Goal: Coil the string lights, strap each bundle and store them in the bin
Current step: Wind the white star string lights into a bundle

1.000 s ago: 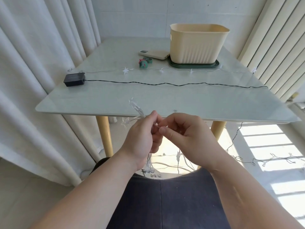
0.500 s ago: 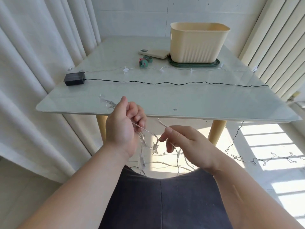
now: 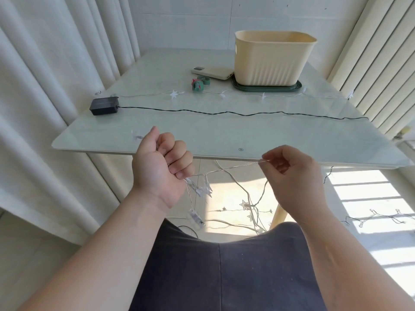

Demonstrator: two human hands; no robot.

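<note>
Fingers [image 3: 179,153] of the left hand [image 3: 157,169] clench the string lights [image 3: 233,168], wire stretching to pinching fingers [image 3: 270,156] of the right hand [image 3: 296,178].

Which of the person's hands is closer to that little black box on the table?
Left. The left hand grips the string lights at the near edge of the table, toward the black box; the right hand pinches their wire farther right.

Surface [image 3: 224,135]: pale glossy top, rounded corners, one tan leg [image 3: 279,217] visible beneath. Behind the surface: white tiled wall [image 3: 190,23]. Left of the surface: cream curtain [image 3: 45,108], hanging in deep folds. Right of the surface: cream vertical slats [image 3: 370,63]. Below and right of the surface: pale floor [image 3: 370,248], marked with bright barred sunlight. Daylight throughout.
</note>
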